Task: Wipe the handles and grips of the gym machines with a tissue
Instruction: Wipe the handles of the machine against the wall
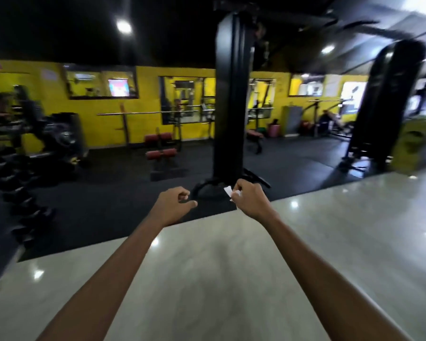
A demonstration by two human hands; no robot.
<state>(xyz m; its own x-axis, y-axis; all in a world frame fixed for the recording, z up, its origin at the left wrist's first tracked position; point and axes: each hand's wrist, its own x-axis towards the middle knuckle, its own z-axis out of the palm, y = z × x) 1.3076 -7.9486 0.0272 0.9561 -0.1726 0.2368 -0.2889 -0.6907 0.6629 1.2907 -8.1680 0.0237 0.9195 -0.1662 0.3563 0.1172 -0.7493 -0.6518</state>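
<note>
The right hand's fingers [239, 187] are curled round a small white tissue [228, 191], a corner of which sticks out on the thumb side; it is the only tissue in view. The right hand [247, 199] is held out in front at about the same height as the left hand [175, 205], the two near each other but apart. The left fingers [183, 194] are loosely curled with the thumb sticking forward, and they hold nothing.

Straight ahead of both hands, beyond the edge where the pale floor [207, 267] meets the black mat [108, 193], stands a tall black column [229, 94] of a cable machine, its long axis upright. A second such column [384, 107] stands well off to the right. The right hand, with the tissue, is slightly the nearer to the first column's foot. No handle or grip can be made out on either column through the blur, so I cannot say where the wiping must begin.

I judge the wiping here not yet begun: the tissue touches nothing but the hand. Two hands, one tissue, two columns.
</note>
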